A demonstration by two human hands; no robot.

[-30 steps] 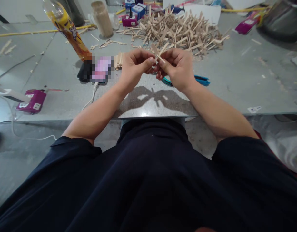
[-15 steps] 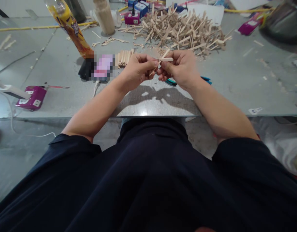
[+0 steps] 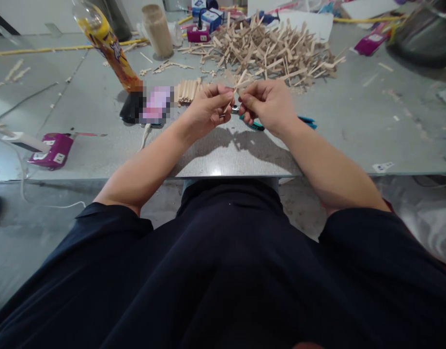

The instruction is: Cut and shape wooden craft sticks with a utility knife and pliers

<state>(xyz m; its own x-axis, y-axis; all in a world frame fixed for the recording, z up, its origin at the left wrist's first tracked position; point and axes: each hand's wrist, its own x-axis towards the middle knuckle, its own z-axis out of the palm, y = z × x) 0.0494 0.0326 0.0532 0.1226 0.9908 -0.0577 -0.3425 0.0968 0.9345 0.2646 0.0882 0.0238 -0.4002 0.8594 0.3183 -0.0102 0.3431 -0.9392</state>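
Over the table's front part, my left hand (image 3: 213, 106) pinches thin wooden sticks (image 3: 240, 80) between thumb and forefinger; they cross at its fingertips and point away from me. My right hand (image 3: 264, 102) is closed beside it, thumb and forefinger pinched at the crossing sticks, its own grip partly hidden. Beneath the right hand lie pliers with teal handles (image 3: 254, 125), mostly covered by it. Left of my left hand is a neat row of flat wooden sticks (image 3: 187, 90). Beyond both hands rises a large loose heap of wooden sticks (image 3: 277, 48).
A phone (image 3: 157, 104) with a white cable leans on a dark stand left of the hands. Behind it stand a drink bottle (image 3: 112, 46) and a cloudy jar (image 3: 157, 31). Purple power adapters (image 3: 51, 151) lie about the grey table (image 3: 353, 121).
The pale stick that lay crosswise between my fingertips has turned and no longer shows across the right fingers. The sticks now fan away from me. More of the pliers shows between the hands.
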